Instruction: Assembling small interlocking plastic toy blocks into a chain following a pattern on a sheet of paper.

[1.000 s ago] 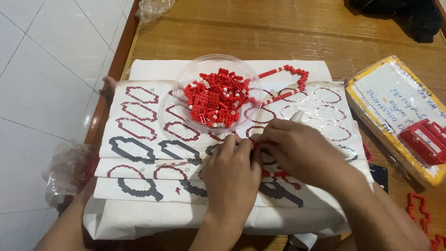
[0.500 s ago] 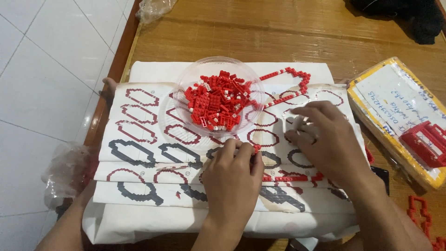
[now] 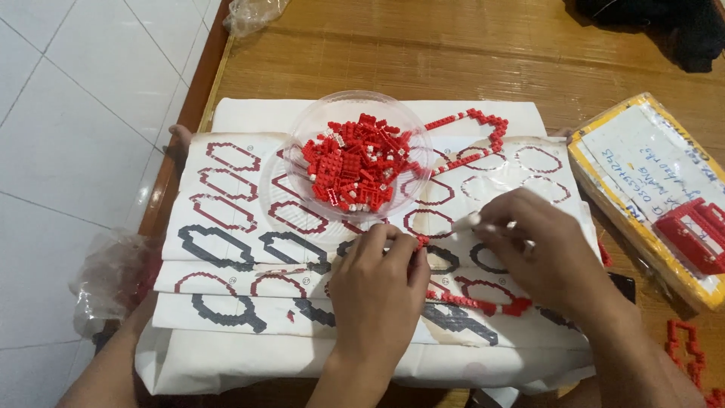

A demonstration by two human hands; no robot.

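My left hand (image 3: 377, 291) rests on the printed paper sheets (image 3: 226, 227), its fingertips pinched on a small red brick piece (image 3: 420, 242). To its right, my right hand (image 3: 547, 261) holds a small white stick-like piece (image 3: 470, 221) between its fingers. A strip of joined red bricks (image 3: 472, 304) lies on the paper under and between both hands. Just beyond the hands stands a clear plastic bowl (image 3: 298, 136) heaped with loose red bricks (image 3: 351, 162). A finished red brick outline (image 3: 483, 130) lies behind the bowl on the right.
A yellow-edged box (image 3: 604, 181) with a red item on it lies at the right. A black phone (image 3: 625, 285) and red brick pieces (image 3: 687, 355) sit near my right arm. Crumpled plastic bags (image 3: 106, 272) hang at the table's left edge. White tiled floor (image 3: 75, 113) lies left.
My right hand has drawn away from the left hand, moving right and then slightly nearer me. The left hand has stayed in place on the paper.
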